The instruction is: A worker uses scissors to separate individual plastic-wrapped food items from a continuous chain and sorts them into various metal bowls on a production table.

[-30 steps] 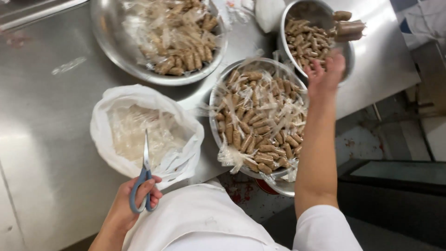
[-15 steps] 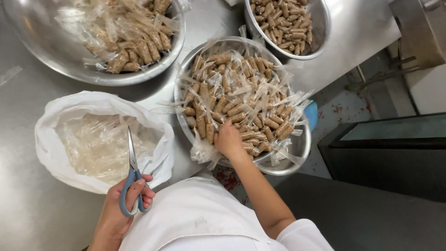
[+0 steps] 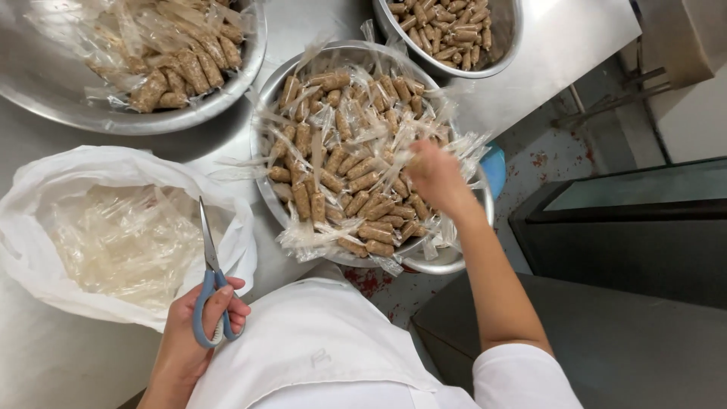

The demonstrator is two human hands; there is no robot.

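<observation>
At centre: middle bowl (image 3: 266,189), steel, heaped with brown sticks (image 3: 356,182) sealed in clear wrap; this bowl serves as landmark for all entries.

Right hand (image 3: 432,176): over the near-right part of the middle bowl, blurred, fingers curled down into the sticks; whether it pinches one cannot be told.

Left hand (image 3: 198,322): below-left of the bowl, closed through the blue handles of scissors (image 3: 210,265), blades together and pointing away from the person.

Bag (image 3: 45,257): white, open, left of the bowl; holds clear empty wrappers (image 3: 125,242).

Far bowl (image 3: 496,57): above-right of the middle bowl; holds bare sticks without wrap.

Big bowl (image 3: 60,110): above-left; more wrapped sticks.

Progress, as judged: a share is unwrapped, going by the far bowl and the wrappers in the bag; two bowls of wrapped sticks remain, so much appears left.

Edges and room: middle bowl overhangs the table (image 3: 568,38) edge at its near-right side, floor below. Bowls nearly touch one another. Bag mouth sits just beside the bowl's left rim. Open steel surface lies beyond the far bowl, to the right.
</observation>
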